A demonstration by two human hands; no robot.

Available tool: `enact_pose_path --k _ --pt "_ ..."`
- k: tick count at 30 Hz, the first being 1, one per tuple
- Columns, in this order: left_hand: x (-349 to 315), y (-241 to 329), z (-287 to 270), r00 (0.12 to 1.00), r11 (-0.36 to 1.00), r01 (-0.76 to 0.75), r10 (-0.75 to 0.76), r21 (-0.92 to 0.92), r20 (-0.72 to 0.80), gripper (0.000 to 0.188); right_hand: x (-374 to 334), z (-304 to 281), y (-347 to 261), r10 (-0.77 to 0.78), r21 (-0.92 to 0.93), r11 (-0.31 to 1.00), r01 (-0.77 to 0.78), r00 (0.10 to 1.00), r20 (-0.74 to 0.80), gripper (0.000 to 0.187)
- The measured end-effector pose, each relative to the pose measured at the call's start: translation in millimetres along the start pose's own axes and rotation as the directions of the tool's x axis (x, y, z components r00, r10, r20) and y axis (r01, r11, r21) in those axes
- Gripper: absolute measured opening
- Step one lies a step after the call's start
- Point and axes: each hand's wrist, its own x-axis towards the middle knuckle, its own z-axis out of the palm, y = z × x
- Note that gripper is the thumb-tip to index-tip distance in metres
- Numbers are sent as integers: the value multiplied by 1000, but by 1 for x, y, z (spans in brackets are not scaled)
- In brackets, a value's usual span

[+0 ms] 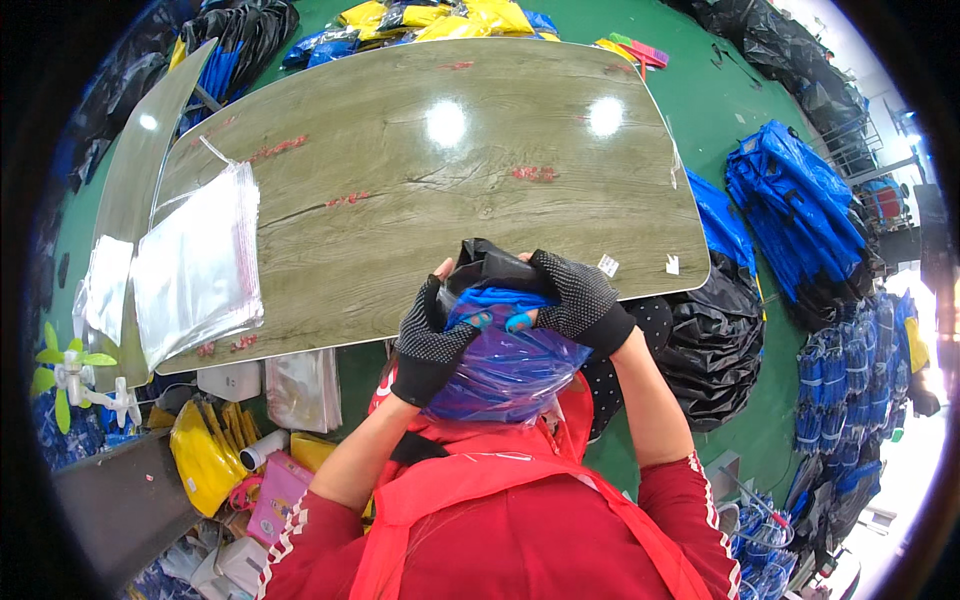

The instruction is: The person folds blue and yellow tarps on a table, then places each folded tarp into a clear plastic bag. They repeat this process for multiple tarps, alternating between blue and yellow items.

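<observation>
Close to my body, at the table's near edge, I hold a clear plastic bag [510,375] with a folded blue and black item [500,300] in it. The item's black part sticks up at the bag's far end, and its blue part lies within the plastic. My left hand [435,340] grips the left side of the bag's mouth, and my right hand [578,300] grips the right side. Both hands wear black dotted gloves with bare fingertips. The thumbs press on the blue part; the other fingers are partly hidden behind the bundle.
A wood-patterned table [420,210] spreads ahead, with a stack of clear bags [200,265] at its left. Two small white labels [608,265] lie near its right edge. Blue and black bundles [795,220] stand on the floor to the right. Yellow packages [440,20] lie beyond the table.
</observation>
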Motion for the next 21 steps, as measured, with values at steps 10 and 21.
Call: enact_pose_path --k 10,21 --pt "9 -23 -43 906 899 -421 410 122 107 31 -52 17 48 240 628 771 -108 962 -129 32" --pt "20 -4 -50 884 817 -468 426 338 195 13 -48 14 31 279 498 856 -141 936 -215 22"
